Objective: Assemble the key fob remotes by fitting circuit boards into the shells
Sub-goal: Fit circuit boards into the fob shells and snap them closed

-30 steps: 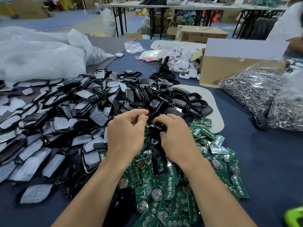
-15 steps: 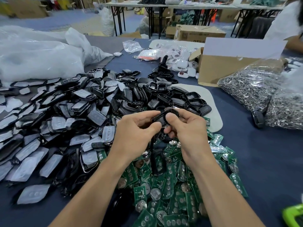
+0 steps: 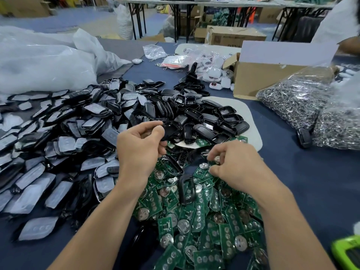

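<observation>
While my left hand (image 3: 139, 151) pinches a black shell (image 3: 172, 131) between thumb and curled fingers, holding it up just above the heap, my right hand (image 3: 235, 168) is lower and to the right. Its thumb and fingertips are closed on a green circuit board (image 3: 216, 160) with a round silver cell on it, at the far edge of the pile of circuit boards (image 3: 194, 221). The two hands are apart, not touching. That pile of green boards spreads over the blue table (image 3: 311, 182) under and between my forearms, with a few loose black frames lying on top of it. Just beyond my hands sits a mound of empty black shells (image 3: 204, 117), partly resting on a white mat (image 3: 251, 121). To my left a broad spread of grey-faced covers (image 3: 58, 149) reaches toward the table's edge, and behind it lie big white plastic bags (image 3: 42, 65). To the right, well apart from my hands, are clear bags of metal rings (image 3: 296, 102), and behind them an open cardboard box (image 3: 259, 78) with small white fobs (image 3: 212, 71) beside it. A bright green object (image 3: 348, 254) pokes in at the lower right corner; I cannot tell what it is.
</observation>
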{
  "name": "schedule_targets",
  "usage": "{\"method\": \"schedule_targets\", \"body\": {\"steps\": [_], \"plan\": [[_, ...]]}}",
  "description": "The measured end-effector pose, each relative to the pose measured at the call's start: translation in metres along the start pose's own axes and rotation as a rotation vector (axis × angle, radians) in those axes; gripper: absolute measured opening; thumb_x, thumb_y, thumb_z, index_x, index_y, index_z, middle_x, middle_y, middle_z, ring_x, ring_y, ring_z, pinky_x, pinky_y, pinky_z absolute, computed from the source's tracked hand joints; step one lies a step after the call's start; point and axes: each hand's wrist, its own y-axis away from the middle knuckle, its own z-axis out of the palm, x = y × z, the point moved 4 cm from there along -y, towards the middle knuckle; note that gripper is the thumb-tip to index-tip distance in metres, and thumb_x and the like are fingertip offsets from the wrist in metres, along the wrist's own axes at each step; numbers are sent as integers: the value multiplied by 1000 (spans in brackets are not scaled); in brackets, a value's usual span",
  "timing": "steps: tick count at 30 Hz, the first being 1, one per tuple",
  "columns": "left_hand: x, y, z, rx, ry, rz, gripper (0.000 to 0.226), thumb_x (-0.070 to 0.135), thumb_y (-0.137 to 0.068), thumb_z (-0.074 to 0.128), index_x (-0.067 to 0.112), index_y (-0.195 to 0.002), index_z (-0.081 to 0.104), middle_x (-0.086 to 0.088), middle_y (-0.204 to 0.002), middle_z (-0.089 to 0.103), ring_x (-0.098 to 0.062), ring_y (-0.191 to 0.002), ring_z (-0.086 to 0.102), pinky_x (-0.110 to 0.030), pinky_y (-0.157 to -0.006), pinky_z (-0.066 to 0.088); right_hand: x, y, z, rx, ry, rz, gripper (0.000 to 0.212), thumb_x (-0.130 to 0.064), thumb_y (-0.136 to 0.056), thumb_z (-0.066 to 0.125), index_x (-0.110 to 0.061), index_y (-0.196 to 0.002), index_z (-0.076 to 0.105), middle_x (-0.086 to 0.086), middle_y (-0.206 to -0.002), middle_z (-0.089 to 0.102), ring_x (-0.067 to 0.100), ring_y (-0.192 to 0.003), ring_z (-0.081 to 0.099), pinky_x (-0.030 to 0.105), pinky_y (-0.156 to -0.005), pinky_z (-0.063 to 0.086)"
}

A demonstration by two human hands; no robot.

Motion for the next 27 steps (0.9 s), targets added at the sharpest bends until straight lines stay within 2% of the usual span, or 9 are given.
{"method": "schedule_targets", "body": {"steps": [7,10,12,14,16,19,22,25,27], "plan": [[-1,5,7,-100,-41,-8,21,25,-94,77,41,-82,82,1,-69,77,-12,-50,65,-18,-49,51,-11,2,2,-41,-60,-83,22,-20,-90,76,-42,-87,71,-7,-72,66,7,-59,55,20,-60,41],[-2,5,8,-137,-53,-38,17,26,-97,74,34,-85,83,6,-77,79,-15,-49,67,-18,-47,50,-13,3,5,-49,-3,-80,20,-21,-95,66,-40,-96,72,-5,-73,69,6,-64,54,27,-81,46],[-2,6,9,-187,-46,-78,21,18,-102,68,33,-95,82,14,-89,80,-18,-51,69,-20,-46,50,-12,3,6,-28,-28,-48,22,-20,-98,59,-37,-93,72,-13,-66,63,5,-64,49,36,-94,47],[-4,7,11,-223,18,-139,28,9,-104,62,29,-102,82,3,-97,81,-23,-61,76,-23,-50,55,-12,3,9,1,-86,-27,23,-28,-100,57,-30,-88,77,-17,-54,56,6,-62,48,37,-94,45],[-4,7,13,-245,61,-167,32,2,-104,57,24,-110,81,-7,-106,79,-26,-72,79,-25,-57,60,-17,5,13,25,-52,-41,23,-48,-94,67,-29,-85,75,-15,-62,63,12,-77,52,37,-95,40],[-4,6,16,-253,62,-155,35,-3,-102,57,21,-116,79,-8,-104,79,-24,-78,80,-26,-64,62,-27,9,17,59,103,-112,32,-57,-79,80,-30,-90,66,-14,-79,63,11,-81,50,34,-89,31],[-5,6,16,-257,34,-113,36,-5,-97,64,21,-118,79,0,-83,79,-21,-79,80,-24,-67,62,-26,8,14,28,-26,-91,36,-40,-73,90,-34,-94,61,-15,-89,61,16,-85,61,36,-83,51],[-6,5,15,-254,-3,-84,40,-6,-91,67,25,-113,81,-4,-94,81,-20,-77,80,-23,-68,62,-19,4,10,38,-195,-105,39,-18,-71,92,-31,-84,57,-11,-77,65,4,-61,57,24,-57,47],[-5,5,14,-270,-55,-69,43,-4,-87,67,32,-105,84,-3,-89,81,-16,-72,77,-20,-64,58,-17,0,8,92,-458,-141,36,-2,-74,84,-26,-81,58,-9,-66,65,2,-49,48,16,-50,40]]}}
